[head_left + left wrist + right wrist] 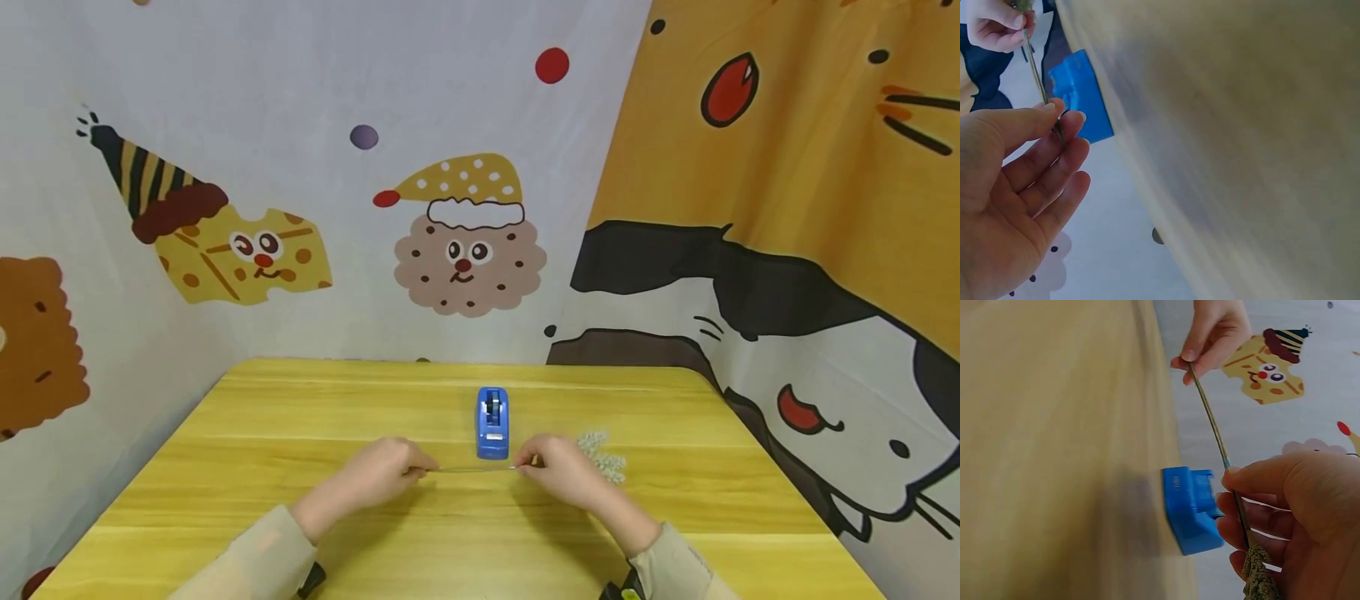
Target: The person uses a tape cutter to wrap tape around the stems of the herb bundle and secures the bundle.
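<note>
A thin stem (pixel 474 469) stretches level between both hands, low in front of a blue tape dispenser (pixel 492 446). Thumb and fingertips of my left hand (pixel 381 471) pinch its bare end. My right hand (pixel 558 471) pinches it farther along, just below a knobbly grey-green sprig (pixel 602 457) that sticks out past that hand. In the right wrist view the sprig's head (pixel 1259 572) lies by the palm. A small pale bluish patch (pixel 1227 462) shows on the stem beside the right thumb; what it is, I cannot tell.
The dispenser stands upright on a yellow wood-grain table (pixel 315 400), just beyond the stem. A cartoon-printed cloth (pixel 300 83) hangs behind the table and along its sides. Dark straps (pixel 621 587) show at the sleeve cuffs.
</note>
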Motion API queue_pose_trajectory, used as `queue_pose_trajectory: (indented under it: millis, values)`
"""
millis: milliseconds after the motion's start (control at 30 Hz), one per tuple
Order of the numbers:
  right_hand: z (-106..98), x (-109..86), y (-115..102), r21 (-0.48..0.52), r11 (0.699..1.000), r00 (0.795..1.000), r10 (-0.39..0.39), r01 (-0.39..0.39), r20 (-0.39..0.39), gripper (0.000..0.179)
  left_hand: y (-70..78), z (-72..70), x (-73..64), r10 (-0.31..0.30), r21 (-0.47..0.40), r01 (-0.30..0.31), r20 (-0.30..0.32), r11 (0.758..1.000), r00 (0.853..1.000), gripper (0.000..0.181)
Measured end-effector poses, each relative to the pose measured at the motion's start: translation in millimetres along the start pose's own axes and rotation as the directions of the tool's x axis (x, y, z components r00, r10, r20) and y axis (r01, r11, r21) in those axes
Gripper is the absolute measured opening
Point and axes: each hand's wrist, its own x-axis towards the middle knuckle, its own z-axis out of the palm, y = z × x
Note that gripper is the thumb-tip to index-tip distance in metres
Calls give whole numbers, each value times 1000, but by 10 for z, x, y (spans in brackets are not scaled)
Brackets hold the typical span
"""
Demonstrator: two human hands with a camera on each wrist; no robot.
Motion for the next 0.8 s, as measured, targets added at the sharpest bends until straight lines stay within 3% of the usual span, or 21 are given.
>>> queue_pose_trajectory:
  millis: [433, 800]
  values:
    - [172, -58, 110, -14, 1000, 999, -20, 20, 28, 8, 10, 122, -10, 59, 22, -59, 24, 998, 998, 19]
    - [229, -69, 156, -32, 999, 998, -5, 7, 61, 5, 34, 145, -4, 61, 58, -64, 58, 996, 996, 17]
